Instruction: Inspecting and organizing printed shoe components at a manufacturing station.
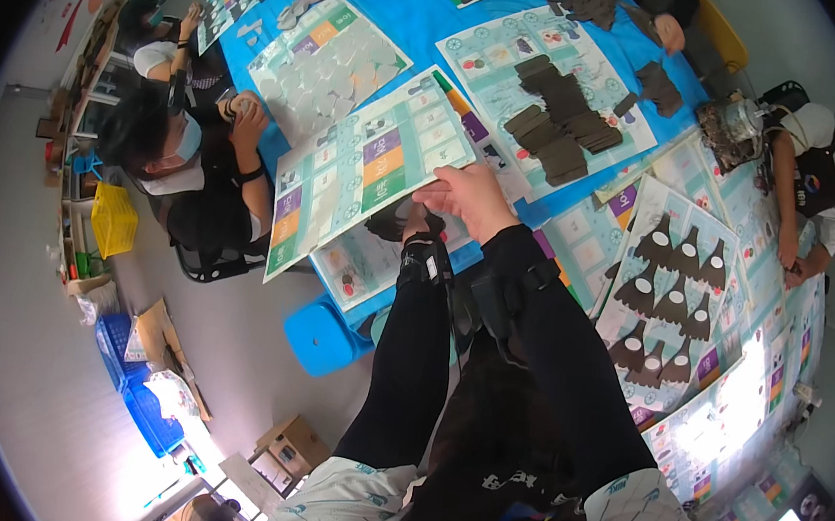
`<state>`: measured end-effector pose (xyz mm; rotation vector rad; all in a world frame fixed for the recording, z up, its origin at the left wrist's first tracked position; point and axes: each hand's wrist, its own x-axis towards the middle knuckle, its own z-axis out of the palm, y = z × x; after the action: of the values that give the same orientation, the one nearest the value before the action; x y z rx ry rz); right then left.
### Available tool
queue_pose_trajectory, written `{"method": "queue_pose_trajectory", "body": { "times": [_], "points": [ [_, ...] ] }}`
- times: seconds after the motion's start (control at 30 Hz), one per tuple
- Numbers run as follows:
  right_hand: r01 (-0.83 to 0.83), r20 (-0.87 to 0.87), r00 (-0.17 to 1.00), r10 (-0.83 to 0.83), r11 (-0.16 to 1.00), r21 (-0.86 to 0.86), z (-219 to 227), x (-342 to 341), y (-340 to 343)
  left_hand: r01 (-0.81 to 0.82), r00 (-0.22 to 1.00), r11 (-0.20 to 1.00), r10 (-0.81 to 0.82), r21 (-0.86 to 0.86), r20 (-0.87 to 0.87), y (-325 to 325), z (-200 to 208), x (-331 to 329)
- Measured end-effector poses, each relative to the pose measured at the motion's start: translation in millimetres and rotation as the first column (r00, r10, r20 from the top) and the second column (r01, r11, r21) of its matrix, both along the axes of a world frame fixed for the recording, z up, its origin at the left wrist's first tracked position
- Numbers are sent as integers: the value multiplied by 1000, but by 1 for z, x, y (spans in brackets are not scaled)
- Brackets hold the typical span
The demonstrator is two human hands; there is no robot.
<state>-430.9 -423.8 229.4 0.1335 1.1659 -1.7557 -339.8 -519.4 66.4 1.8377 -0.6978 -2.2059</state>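
My right hand (473, 202) grips the near right edge of a large printed sheet (345, 178), with fingers closed on its border. The sheet has coloured blocks and small pictures, and it is tilted, raised off what lies below. My left hand (420, 223) reaches beneath that edge. Its fingers are mostly hidden, beside some dark pieces (388, 222). Under the raised sheet, another printed sheet (356, 273) shows at the table's near edge. Further off, rows of stacked dark brown flat pieces (561, 124) lie on a printed sheet (478, 47).
Pale cut pieces (330, 76) cover a sheet at the far left of the blue table (392, 2). To the right, dark pieces with white ovals (671, 285) lie in rows. A blue stool (325, 337) stands below. Other people sit left and right, and a person's hand (670, 34) shows far right.
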Motion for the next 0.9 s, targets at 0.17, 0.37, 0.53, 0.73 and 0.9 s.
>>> {"method": "queue_pose_trajectory", "body": {
  "times": [0.17, 0.37, 0.53, 0.73, 0.9],
  "points": [
    [-3, 18, 1000, 3, 1000, -5, -5, -2, 0, -196, 980, 980, 194, -37, -39, 17, -7, -9],
    [-21, 44, 999, 23, 999, -51, -12, 9, -12, -226, 936, 974, 210, -23, -284, 19, -14, 46],
    [12, -28, 999, -14, 997, -81, -60, 2, 4, 677, 486, 235, -854, -697, 184, 81, -20, 149],
    [-146, -65, 988, 141, 986, -80, -73, -7, 49, 934, 313, 323, -946, -154, -87, 129, 123, 178],
    [209, -782, 623, 29, 957, 203, -38, -4, 227, 964, 51, 99, -980, -246, -195, 157, 138, 90]
  ]
}}
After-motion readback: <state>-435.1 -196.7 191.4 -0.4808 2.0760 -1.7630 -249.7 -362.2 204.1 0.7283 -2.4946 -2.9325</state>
